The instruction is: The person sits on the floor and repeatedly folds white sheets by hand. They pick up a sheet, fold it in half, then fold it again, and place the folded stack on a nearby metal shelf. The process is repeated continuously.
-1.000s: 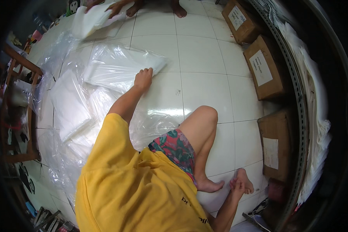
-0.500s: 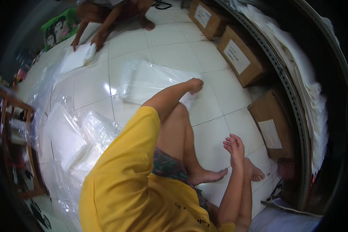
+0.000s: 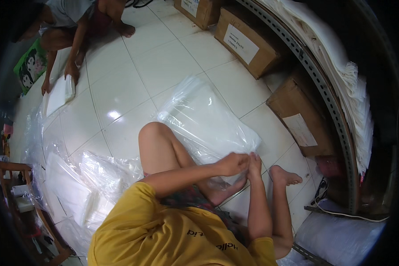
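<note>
Plastic bag [image 3: 204,117] lies just beyond the left grip [image 3: 233,164], which looks clamped on its near edge; right grip [image 3: 254,166] just beside, closure unclear. Uneven pulling could tear it.

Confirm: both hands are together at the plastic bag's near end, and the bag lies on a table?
Not a table: the head view shows the plastic bag lying on tiled floor. The left hand and right hand are together at its near end.
</note>
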Action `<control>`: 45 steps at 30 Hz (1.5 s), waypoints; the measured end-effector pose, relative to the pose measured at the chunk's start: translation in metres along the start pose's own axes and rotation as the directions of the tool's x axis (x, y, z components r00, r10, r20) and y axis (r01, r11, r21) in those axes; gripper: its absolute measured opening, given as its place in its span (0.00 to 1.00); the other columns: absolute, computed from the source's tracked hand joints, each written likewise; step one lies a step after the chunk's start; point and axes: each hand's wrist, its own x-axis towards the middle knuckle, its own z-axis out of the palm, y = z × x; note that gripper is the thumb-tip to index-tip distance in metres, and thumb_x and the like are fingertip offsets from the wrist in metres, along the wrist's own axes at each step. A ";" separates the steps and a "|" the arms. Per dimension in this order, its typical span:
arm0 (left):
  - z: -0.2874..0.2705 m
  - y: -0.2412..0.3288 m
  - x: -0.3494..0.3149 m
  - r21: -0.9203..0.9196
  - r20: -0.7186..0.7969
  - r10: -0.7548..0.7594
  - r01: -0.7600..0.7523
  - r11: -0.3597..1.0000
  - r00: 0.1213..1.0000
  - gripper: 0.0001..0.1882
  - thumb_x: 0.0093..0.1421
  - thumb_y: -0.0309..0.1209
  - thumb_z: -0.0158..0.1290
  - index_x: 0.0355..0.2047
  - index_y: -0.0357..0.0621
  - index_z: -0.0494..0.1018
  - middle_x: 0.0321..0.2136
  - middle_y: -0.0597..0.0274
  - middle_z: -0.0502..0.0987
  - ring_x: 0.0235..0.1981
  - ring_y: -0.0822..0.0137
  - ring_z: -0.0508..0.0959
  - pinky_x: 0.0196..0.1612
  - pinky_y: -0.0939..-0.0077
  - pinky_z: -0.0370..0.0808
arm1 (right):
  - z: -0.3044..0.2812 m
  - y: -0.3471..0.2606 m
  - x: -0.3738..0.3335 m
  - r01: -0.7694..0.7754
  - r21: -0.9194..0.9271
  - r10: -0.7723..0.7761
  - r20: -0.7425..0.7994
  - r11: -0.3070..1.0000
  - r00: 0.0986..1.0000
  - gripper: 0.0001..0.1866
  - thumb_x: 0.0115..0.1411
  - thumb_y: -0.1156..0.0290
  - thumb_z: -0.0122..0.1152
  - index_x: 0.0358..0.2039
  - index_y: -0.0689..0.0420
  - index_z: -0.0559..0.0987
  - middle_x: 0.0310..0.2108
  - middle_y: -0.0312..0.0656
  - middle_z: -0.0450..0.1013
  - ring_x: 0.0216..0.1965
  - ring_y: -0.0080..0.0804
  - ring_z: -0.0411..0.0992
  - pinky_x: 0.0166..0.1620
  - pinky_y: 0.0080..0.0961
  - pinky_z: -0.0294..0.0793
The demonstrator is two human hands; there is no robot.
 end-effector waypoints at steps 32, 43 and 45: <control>-0.128 -0.069 0.040 0.764 -0.421 -0.414 0.562 0.318 0.807 0.62 0.49 0.62 0.60 0.72 0.52 0.36 0.71 0.40 0.34 0.69 0.33 0.41 0.65 0.31 0.47 | -0.107 -0.067 -0.008 0.380 -0.169 -0.404 -0.142 0.910 0.904 0.17 0.70 0.66 0.48 0.49 0.65 0.78 0.47 0.44 0.76 0.49 0.30 0.71 0.57 0.23 0.66; -0.192 -0.107 0.045 0.574 -0.440 -0.625 0.737 0.357 0.645 0.67 0.41 0.59 0.66 0.72 0.54 0.37 0.64 0.42 0.58 0.63 0.45 0.61 0.56 0.48 0.70 | -0.284 -0.131 -0.156 0.331 -0.454 -0.532 -0.443 0.827 0.722 0.20 0.66 0.59 0.52 0.48 0.61 0.79 0.45 0.43 0.76 0.47 0.31 0.71 0.53 0.31 0.68; -0.196 -0.106 0.049 0.603 -0.414 -0.630 0.717 0.351 0.657 0.68 0.41 0.59 0.66 0.72 0.53 0.36 0.63 0.39 0.58 0.63 0.42 0.62 0.57 0.47 0.69 | -0.338 -0.127 -0.230 0.246 -0.184 -0.306 -0.637 0.952 0.708 0.21 0.66 0.58 0.53 0.53 0.59 0.77 0.48 0.41 0.74 0.49 0.31 0.71 0.51 0.29 0.68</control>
